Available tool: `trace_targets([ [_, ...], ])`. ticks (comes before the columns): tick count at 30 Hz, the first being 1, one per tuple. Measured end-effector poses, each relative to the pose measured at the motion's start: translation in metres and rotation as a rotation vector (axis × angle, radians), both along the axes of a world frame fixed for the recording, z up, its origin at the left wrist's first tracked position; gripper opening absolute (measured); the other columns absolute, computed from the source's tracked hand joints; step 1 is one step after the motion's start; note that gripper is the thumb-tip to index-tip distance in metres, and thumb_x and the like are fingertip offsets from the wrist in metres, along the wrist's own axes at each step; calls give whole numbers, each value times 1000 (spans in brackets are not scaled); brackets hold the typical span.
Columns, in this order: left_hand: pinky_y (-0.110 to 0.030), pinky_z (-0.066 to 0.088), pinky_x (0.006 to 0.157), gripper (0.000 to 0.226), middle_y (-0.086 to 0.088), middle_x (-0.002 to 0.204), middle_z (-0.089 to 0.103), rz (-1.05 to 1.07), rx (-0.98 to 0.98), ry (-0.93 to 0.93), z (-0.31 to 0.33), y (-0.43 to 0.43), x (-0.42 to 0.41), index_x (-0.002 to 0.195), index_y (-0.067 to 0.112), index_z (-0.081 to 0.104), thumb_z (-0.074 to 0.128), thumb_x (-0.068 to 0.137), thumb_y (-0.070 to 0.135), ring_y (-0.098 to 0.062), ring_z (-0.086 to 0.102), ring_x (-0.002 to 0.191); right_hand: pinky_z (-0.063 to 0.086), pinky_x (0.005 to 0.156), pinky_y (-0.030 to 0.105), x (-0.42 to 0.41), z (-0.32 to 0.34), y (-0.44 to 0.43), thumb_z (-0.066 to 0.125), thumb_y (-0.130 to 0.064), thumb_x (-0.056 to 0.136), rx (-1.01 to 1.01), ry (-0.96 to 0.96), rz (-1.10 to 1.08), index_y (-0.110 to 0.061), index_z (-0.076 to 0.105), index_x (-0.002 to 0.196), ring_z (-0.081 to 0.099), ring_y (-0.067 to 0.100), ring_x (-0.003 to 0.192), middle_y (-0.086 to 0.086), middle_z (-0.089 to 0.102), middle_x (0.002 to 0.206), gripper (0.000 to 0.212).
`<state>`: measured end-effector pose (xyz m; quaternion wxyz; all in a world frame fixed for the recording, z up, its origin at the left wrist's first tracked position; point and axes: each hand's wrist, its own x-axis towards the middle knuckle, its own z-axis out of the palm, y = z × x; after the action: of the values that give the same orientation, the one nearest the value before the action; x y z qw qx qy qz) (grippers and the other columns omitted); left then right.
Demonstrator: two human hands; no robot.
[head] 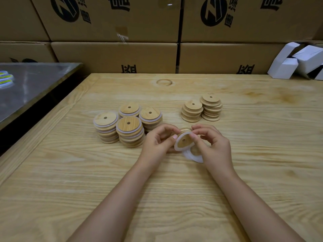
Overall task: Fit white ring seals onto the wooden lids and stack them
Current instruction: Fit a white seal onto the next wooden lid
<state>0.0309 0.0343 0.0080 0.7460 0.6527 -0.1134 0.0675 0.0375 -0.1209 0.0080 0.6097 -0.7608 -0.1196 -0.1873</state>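
From the head camera, a small round wooden lid with a hole through its middle is held up on edge just above the pale pine worktop, its flat face tilted toward the camera. A thin white ring seal runs round its rim.

The left hand pinches the lid's left edge, thumb tip on the seal and the other fingers curled behind. The right hand pinches the right edge the same way, its fingers bent.

Just below the lid, more loose white ring seals show under the right hand; whether that hand holds them I cannot tell.

To the left of the lid and a little farther back stand four stacks of sealed wooden lids, touching one another. Beyond the lid to the right stand two stacks of bare wooden lids, side by side.
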Motion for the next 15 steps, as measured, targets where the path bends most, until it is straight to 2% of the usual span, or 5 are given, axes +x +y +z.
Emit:
trace_targets([
  [3,-29,56,62,3,2,82,66,36,53,-69,-2,-1,-1,85,11,62,62,84,8,-11,63,77,48,85,23,1,-1,-1,70,-5,80,74,29,5,-18,68,75,63,6,94,-4,68,93,13],
  [5,-37,55,65,4,-3,81,64,108,144,-110,-4,-3,0,82,15,61,65,80,15,-14,61,76,49,84,24,1,-1,-1,70,-4,79,101,38,9,-16,69,76,64,9,92,-4,69,90,12],
  [8,-49,53,74,14,1,80,65,157,181,-91,-7,-4,3,79,21,59,64,85,8,-14,63,79,50,86,27,2,-2,0,70,-4,79,119,49,27,-17,70,76,65,11,94,-3,69,91,14],
  [12,-40,53,70,10,9,74,66,176,184,-55,-9,-3,3,78,24,55,61,83,17,-8,64,75,49,83,23,2,-3,1,69,-3,79,109,52,25,-20,71,75,64,9,94,-4,69,91,18],
  [15,-33,52,68,18,9,74,66,195,208,-61,-9,-3,2,78,22,54,61,87,8,-7,64,74,50,82,21,2,-3,-1,69,-3,80,95,59,16,-21,70,74,64,7,93,-6,69,89,19],
])
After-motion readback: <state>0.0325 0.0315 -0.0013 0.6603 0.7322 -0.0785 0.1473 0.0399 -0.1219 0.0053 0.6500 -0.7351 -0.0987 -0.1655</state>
